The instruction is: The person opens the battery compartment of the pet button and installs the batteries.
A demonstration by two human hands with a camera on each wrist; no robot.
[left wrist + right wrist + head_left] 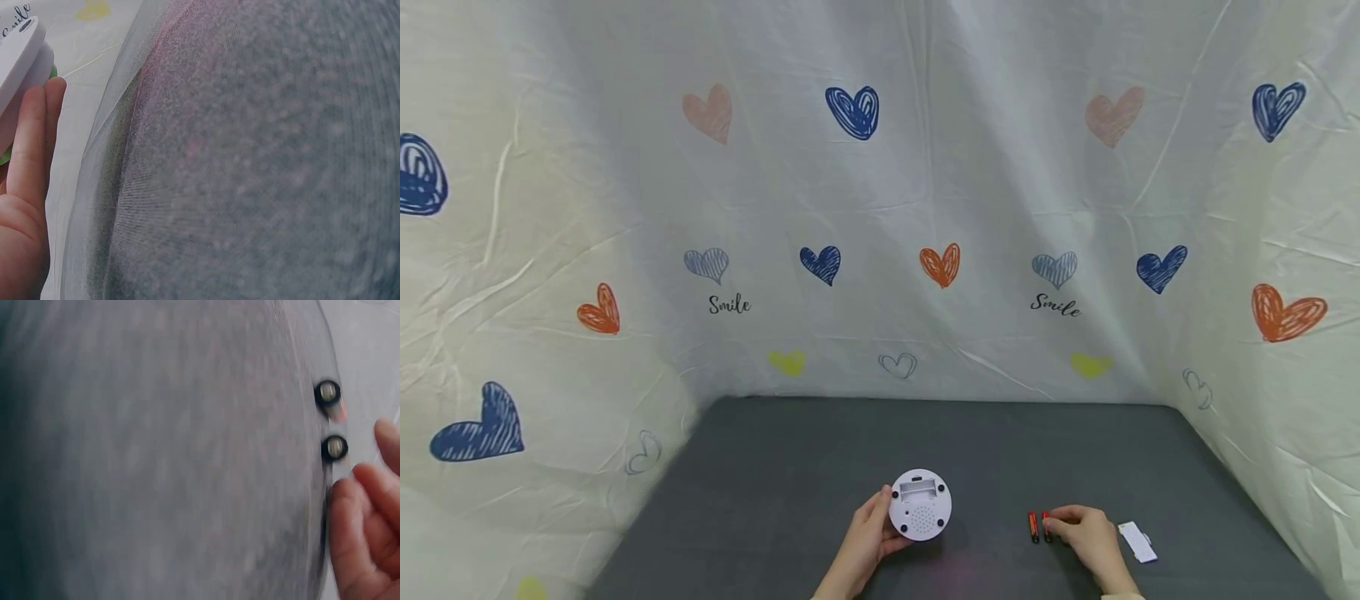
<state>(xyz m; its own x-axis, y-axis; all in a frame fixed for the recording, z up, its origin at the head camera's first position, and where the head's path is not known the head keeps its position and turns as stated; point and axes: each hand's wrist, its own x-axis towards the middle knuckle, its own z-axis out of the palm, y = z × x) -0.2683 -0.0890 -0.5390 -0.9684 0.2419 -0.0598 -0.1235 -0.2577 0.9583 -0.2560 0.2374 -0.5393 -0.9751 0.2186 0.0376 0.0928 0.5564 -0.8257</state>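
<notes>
Both hands sit low on the grey counter [790, 467].
My left hand [867, 533] grasps the round white device [920, 505]; my right hand [1086, 533] seems to pinch 1 of 2 red batteries [1040, 526].

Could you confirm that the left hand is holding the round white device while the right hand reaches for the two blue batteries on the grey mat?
Not quite: the batteries are red, not blue, as the head view shows. The rest holds: the left hand holds the round white device, and the right hand is at the two batteries on the grey mat.
</notes>
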